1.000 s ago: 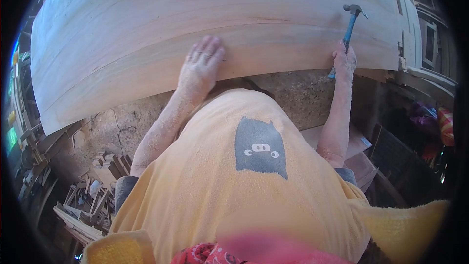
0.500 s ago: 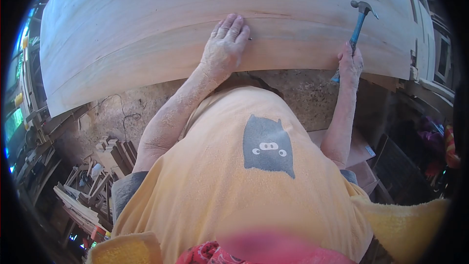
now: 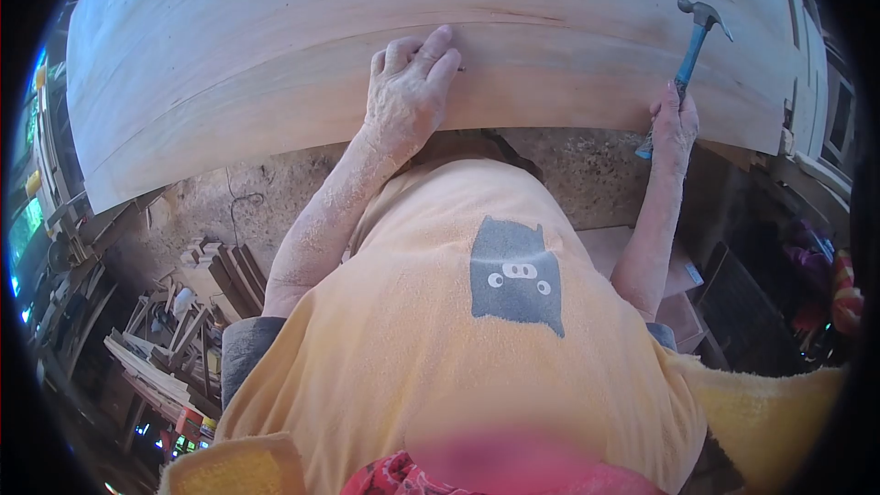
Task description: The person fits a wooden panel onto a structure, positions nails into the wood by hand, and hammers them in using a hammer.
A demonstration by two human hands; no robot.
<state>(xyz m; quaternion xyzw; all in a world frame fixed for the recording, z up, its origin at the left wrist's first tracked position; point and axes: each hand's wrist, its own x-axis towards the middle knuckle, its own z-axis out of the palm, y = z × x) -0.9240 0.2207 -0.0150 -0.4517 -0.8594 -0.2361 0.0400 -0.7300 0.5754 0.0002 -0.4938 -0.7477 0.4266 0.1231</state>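
Note:
My right hand (image 3: 676, 119) is closed round the blue handle of a claw hammer (image 3: 694, 46). The hammer's head points away from me, over the right part of a wide pale wood sheet (image 3: 275, 46). On the sheet's near half rests my left hand (image 3: 405, 96), dusted with sawdust, its fingers curled and drawn together. What those fingers hold, if anything, is hidden. Just right of the left thumb a small dark nail-like thing (image 3: 462, 68) shows against the wood, too small to make out surely.
Stacked wood offcuts (image 3: 225, 280) and thin strips (image 3: 151, 371) lie low on the left. At the right edge stand pale frame pieces (image 3: 820, 110) beside the sheet. A yellow apron (image 3: 550, 376) covers my front, and a dark panel (image 3: 752, 312) leans at lower right.
My left hand has gone from lying flat with fingers stretched to curled fingers. The hammer and right hand appear slightly further right, as the whole view has shifted a little.

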